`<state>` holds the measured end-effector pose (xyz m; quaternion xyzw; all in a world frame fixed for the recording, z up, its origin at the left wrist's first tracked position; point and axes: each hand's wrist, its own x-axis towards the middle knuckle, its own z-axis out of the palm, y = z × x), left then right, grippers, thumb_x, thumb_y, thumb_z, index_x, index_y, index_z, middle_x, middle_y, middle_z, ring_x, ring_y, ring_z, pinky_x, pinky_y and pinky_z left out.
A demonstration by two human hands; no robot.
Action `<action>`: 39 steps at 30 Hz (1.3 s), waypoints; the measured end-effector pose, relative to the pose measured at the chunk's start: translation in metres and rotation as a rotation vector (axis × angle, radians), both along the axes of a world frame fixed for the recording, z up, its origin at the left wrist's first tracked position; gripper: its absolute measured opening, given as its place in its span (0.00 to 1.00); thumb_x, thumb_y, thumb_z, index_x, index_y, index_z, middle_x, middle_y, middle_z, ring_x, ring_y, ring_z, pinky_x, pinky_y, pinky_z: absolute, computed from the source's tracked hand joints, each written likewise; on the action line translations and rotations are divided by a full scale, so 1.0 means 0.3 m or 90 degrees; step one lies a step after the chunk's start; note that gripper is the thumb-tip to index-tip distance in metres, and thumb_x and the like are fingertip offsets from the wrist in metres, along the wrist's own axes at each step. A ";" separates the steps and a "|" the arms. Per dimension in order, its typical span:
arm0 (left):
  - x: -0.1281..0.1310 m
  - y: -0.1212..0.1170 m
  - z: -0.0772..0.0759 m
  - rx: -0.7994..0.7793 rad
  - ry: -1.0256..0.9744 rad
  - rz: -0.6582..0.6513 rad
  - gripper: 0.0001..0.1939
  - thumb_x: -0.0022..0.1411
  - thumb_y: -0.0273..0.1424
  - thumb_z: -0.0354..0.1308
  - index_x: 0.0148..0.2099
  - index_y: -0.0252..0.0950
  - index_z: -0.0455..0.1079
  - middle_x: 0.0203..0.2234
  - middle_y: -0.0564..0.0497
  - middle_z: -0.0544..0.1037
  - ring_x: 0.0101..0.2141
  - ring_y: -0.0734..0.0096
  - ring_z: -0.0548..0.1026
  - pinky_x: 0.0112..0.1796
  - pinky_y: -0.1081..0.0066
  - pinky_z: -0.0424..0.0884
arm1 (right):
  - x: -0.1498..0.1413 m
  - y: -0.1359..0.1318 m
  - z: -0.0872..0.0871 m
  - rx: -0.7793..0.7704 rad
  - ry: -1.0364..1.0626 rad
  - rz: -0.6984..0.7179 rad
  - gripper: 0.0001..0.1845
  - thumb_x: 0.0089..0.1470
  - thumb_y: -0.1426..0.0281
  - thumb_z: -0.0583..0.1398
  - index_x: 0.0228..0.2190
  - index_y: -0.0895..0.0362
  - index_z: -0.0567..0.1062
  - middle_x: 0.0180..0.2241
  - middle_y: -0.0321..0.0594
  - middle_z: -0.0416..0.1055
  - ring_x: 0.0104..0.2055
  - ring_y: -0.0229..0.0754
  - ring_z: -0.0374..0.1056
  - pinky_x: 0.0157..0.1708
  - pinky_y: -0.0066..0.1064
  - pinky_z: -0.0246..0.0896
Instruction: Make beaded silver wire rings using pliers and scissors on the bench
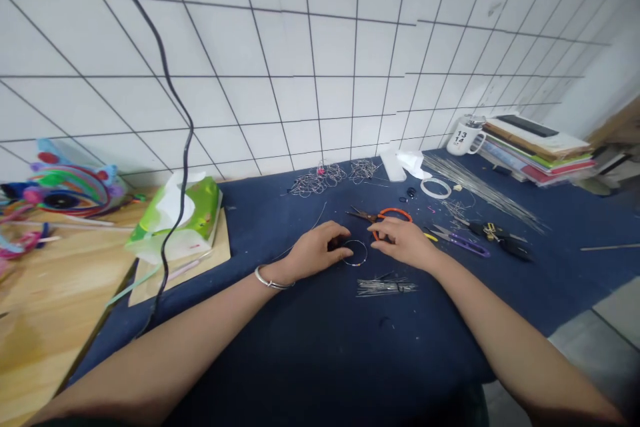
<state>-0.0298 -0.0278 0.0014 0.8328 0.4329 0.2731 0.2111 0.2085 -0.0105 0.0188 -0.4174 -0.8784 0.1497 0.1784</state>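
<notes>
A thin wire ring point(365, 260) with a few small beads along its near side lies on the dark blue cloth between my hands. My left hand point(317, 248), wearing a silver bangle point(270, 280), is at its left, thumb and forefinger apart; the thumb tip is at the ring's edge, and I cannot tell if it touches. To the right, my right hand point(404, 242) has its fingers curved and apart, over the orange-handled scissors point(395, 211), partly hiding them. A bundle of short wires point(385, 287) lies just nearer to me. A loose wire point(320, 215) runs beside my left hand.
Wire tangles point(317, 180) lie at the back. Purple-handled snips point(463, 242), black pliers point(507, 240), a white ring point(435, 188) and long straight wires point(480, 190) lie right. A mug point(465, 135) and stacked books point(543, 147) stand behind. A tissue pack point(205, 207) and black cable point(186, 147) are left.
</notes>
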 end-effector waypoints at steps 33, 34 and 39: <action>0.011 0.009 -0.005 -0.041 0.004 -0.083 0.19 0.51 0.31 0.58 0.47 0.37 0.63 0.37 0.49 0.69 0.32 0.72 0.67 0.35 0.70 0.66 | -0.036 -0.014 -0.012 -0.013 -0.074 0.102 0.27 0.47 0.56 0.58 0.48 0.53 0.65 0.40 0.43 0.63 0.44 0.45 0.59 0.43 0.36 0.55; 0.012 0.009 -0.003 -0.041 0.005 -0.087 0.19 0.51 0.31 0.58 0.47 0.37 0.63 0.37 0.49 0.69 0.32 0.72 0.67 0.35 0.70 0.66 | -0.034 -0.012 -0.012 -0.013 -0.075 0.103 0.27 0.47 0.56 0.58 0.48 0.53 0.65 0.40 0.43 0.63 0.43 0.45 0.59 0.42 0.36 0.55; 0.013 0.005 0.001 -0.039 0.005 -0.089 0.19 0.51 0.31 0.57 0.47 0.37 0.62 0.37 0.49 0.68 0.33 0.72 0.67 0.35 0.70 0.66 | -0.028 -0.008 -0.012 -0.010 -0.077 0.103 0.27 0.46 0.57 0.58 0.47 0.53 0.65 0.39 0.43 0.63 0.43 0.45 0.59 0.42 0.36 0.55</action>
